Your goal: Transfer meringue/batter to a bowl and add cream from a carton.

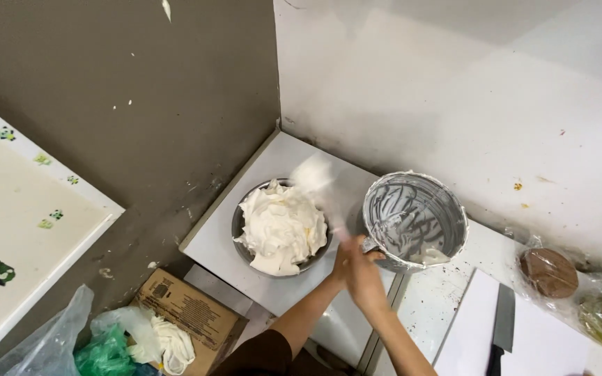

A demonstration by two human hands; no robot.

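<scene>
Together, both hands [358,268] clenched a blurred white spatula [318,186] angled up-left over the cream-filled metal bowl [281,228], just left of the scraped mixing bowl [414,219] on the white tabletop [224,233].

The cream-filled bowl [281,226] and grey bucket [414,219] crowd the surface's [294,157] back corner against both walls. Bare room remains along its front edge, left of the knife [503,327].
</scene>
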